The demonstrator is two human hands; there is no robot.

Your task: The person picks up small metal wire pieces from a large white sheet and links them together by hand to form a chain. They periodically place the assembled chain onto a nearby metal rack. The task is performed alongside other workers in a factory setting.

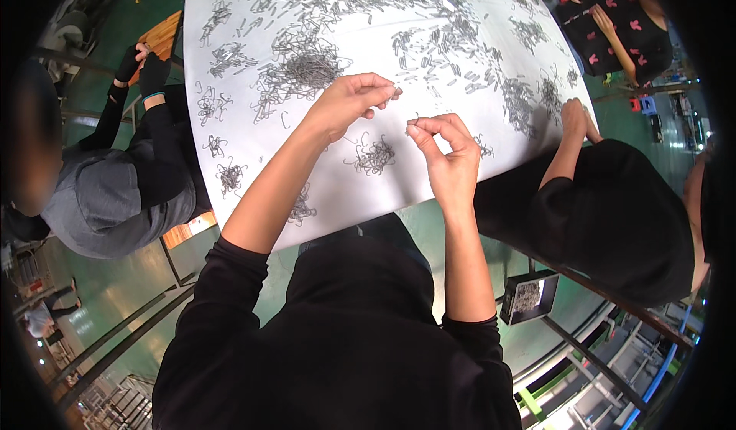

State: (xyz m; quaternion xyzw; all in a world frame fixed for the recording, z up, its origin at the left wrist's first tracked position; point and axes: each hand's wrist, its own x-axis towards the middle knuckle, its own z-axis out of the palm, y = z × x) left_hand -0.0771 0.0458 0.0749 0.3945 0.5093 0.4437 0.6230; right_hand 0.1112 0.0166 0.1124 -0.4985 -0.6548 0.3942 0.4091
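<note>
Over the white tabletop (406, 188), both my hands are raised with the fingertips facing each other, a small gap between them. My left hand (349, 106) is closed in a pinch on a small dark metal piece (396, 93), too small to make out fully. Lower and to the right, my right hand (451, 154) pinches a thin wire hook (416, 117) between thumb and forefinger. A small heap of wire hooks (373, 156) lies below my left hand. A larger, denser pile of hooks (310, 69) spreads beyond my left wrist. Short dark oblong metal pieces (452, 58) are scattered farther off.
Several more small clusters, such as one heap of hooks (230, 175), lie along the table's left side. A person in grey (123, 192) sits at left, another in black (613, 215) at right. A dark tray (548, 296) of small parts stands below the table's right edge.
</note>
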